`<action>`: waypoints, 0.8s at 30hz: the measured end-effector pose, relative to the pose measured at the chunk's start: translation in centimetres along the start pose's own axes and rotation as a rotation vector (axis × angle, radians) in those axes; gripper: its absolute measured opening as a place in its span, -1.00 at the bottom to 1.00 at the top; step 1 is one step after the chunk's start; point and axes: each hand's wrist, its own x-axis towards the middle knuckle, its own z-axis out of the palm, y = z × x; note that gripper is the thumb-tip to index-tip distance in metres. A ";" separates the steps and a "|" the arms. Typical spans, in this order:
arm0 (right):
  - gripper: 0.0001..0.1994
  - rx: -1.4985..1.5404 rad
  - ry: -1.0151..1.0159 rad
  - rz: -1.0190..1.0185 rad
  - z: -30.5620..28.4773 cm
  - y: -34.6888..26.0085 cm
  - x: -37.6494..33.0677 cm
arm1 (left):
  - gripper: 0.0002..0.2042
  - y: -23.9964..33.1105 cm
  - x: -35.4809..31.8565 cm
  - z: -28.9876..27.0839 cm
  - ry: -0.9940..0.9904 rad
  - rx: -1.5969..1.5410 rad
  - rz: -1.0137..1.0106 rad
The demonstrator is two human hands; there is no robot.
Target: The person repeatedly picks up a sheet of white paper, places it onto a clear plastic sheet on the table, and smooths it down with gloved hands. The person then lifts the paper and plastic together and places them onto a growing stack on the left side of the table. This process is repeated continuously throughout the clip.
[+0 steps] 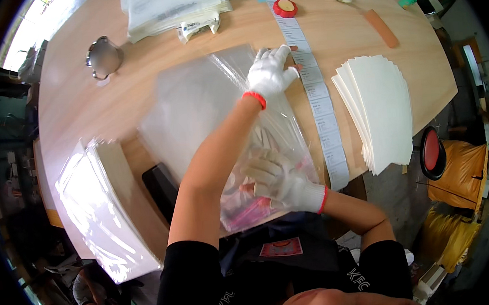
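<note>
Right hand (277, 178), in a white knit glove with red cuff, lies nearest the body with fingers curled, pressing down on the near end of a clear plastic bag (195, 99); something pink shows through the film under it, kind not discernible. The bag lies flat on the wooden table (71, 102), mouth end away from the person. Left hand (271, 71), same glove, reaches across to the far edge, fingers spread narrow on the bag's sealing strip beside a strip of labels (321, 107). Judged step: closing or labelling the filled bag. Next move needs the film held taut. Further right, a stack of white sheets (380, 109).
</note>
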 end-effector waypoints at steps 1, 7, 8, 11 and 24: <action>-0.71 0.016 0.017 0.022 0.3 -0.3 -0.3 | -0.61 0.2 0.3 -0.8 -0.072 -0.003 -0.057; -0.75 -0.023 -0.100 0.012 -1.5 -1.5 -1.2 | -0.57 4.9 -3.9 -5.0 0.050 -0.279 -0.150; -0.47 -0.052 -0.221 0.007 -2.2 -1.6 -1.2 | -0.59 7.0 -6.5 -5.5 0.104 -0.362 -0.060; -0.55 0.019 0.019 0.224 -4.4 -3.9 -2.9 | -0.61 11.7 -15.4 -6.1 0.131 -0.245 -0.058; -0.76 1.307 0.890 1.400 -11.5 -1.0 -23.2 | -0.74 11.5 -44.6 -1.5 0.206 -0.244 -0.094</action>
